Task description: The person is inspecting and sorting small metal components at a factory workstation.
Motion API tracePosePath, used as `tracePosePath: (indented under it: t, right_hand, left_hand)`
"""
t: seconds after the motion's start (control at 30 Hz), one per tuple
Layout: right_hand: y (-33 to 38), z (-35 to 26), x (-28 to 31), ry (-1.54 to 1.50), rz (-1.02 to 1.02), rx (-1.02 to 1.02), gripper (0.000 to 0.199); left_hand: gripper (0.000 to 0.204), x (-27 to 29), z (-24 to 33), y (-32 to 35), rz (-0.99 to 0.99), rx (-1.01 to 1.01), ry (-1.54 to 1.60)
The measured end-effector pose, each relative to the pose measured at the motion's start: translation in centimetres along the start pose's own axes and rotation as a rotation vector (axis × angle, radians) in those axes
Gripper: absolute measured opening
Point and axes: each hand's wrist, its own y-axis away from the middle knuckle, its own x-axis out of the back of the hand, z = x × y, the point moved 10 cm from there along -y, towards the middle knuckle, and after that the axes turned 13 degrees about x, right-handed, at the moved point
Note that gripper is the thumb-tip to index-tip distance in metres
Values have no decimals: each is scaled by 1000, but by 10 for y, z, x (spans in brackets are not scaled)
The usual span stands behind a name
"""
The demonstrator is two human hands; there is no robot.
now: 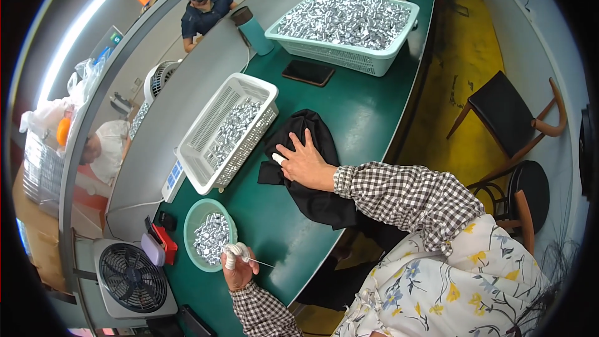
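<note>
My right hand (307, 165) lies palm down on a bunched black cloth (315, 203), its fingers spread and one tip wrapped in white. Lower left, my left hand (240, 267) is closed, with white wraps on several fingers. A thin metal rod (265, 264) sticks out of it to the right. This hand is at the near edge of a round pale green bowl (189, 231), partly filled with small silvery metal pieces (212, 237). Both my forearms are in black-and-white checked sleeves.
On the green table (362, 109) stand a white basket (203, 106) and a larger pale green basket (349, 59) of metal pieces. A phone (309, 72) and a teal bottle (254, 34) are nearby. A fan (134, 278) stands left, chairs (505, 112) right. Two people sit beyond the partition.
</note>
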Motion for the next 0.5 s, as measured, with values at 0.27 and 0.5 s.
tracePosePath:
  t: [0.27, 0.5]
  right_hand:
    - [55, 66, 33, 143, -67, -83, 42]
    - [105, 120, 64, 243, -67, -190, 35]
  left_hand:
    - [24, 7, -2, -1, 39, 22, -42]
    - [24, 13, -1, -2, 55, 9, -60]
